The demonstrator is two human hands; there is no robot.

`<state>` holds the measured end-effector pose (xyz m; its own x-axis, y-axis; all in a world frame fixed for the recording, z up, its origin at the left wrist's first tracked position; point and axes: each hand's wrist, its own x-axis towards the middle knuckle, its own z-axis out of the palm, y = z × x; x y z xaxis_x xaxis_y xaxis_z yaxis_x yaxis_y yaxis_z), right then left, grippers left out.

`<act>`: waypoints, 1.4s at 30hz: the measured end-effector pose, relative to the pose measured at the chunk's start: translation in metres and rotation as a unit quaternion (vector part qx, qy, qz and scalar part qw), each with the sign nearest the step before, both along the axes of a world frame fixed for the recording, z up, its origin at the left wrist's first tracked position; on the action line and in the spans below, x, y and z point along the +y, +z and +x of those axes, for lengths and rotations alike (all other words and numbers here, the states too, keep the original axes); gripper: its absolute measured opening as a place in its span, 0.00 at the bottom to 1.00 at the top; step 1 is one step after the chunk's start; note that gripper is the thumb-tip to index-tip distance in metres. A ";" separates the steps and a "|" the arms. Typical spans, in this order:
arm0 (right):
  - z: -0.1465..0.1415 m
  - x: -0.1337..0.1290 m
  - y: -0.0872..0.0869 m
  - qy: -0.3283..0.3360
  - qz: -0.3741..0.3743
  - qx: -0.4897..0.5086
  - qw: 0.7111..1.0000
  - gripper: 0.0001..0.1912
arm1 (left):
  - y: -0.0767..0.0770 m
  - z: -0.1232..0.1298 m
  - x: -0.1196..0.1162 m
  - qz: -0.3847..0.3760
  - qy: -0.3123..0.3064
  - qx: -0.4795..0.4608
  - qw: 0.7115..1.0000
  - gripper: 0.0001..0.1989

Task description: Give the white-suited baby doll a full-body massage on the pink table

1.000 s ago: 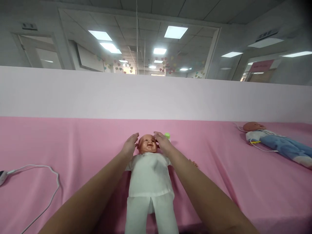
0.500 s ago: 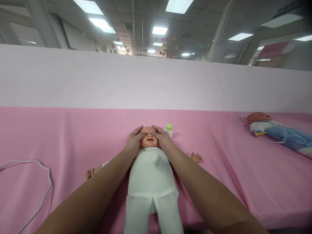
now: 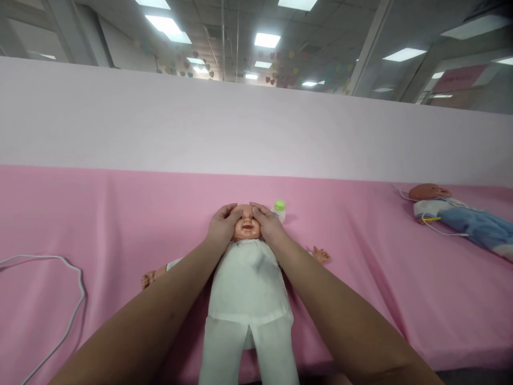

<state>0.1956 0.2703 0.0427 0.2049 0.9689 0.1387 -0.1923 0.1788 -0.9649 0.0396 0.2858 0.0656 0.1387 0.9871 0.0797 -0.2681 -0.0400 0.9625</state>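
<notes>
A baby doll (image 3: pixel 247 283) in a white top and trousers lies on its back in front of me, its arms spread to the sides. My left hand (image 3: pixel 222 224) cups one side of the doll's head, with the thumb on the face by the eye. On the other side, my right hand (image 3: pixel 269 223) holds the head the same way, its thumb at the brow. The doll's face shows between my palms; its ears and the fingers beneath the head are hidden. Just beyond my right hand stands a small bottle (image 3: pixel 279 212) with a green cap, partly covered by the fingers.
A pink sheet (image 3: pixel 160 214) covers the table, with a white partition (image 3: pixel 240 128) and glass behind it. At the right lies a second doll (image 3: pixel 465 214) in blue and white clothes with a thin tube. A white cable (image 3: pixel 80 289) curves across the left side.
Both thumbs have slid outward from the middle of the doll's face, and more of its eyes shows. The camera view has shifted slightly.
</notes>
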 end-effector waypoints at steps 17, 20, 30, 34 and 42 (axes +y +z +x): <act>0.003 -0.018 0.007 0.026 -0.002 0.021 0.999 0.33 | 0.003 -0.008 -0.008 -0.005 -0.026 -0.003 1.000 0.30; 0.002 -0.015 0.007 0.007 0.001 0.010 1.000 0.33 | 0.004 -0.008 -0.008 -0.006 -0.019 0.004 1.000 0.31; -0.004 -0.010 0.007 -0.037 0.013 0.015 0.999 0.23 | 0.000 -0.004 -0.005 0.030 0.021 0.054 0.998 0.21; -0.003 -0.012 0.007 -0.018 0.013 0.055 0.998 0.22 | -0.003 -0.005 -0.004 0.027 0.033 0.059 0.997 0.18; 0.001 -0.018 0.008 0.018 0.011 0.049 0.999 0.27 | -0.005 -0.007 -0.007 0.019 0.008 0.027 0.999 0.20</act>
<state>0.1969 0.2520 0.0509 0.1840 0.9728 0.1406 -0.2930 0.1909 -0.9369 0.0329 0.2786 0.0605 0.1288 0.9855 0.1105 -0.2156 -0.0809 0.9731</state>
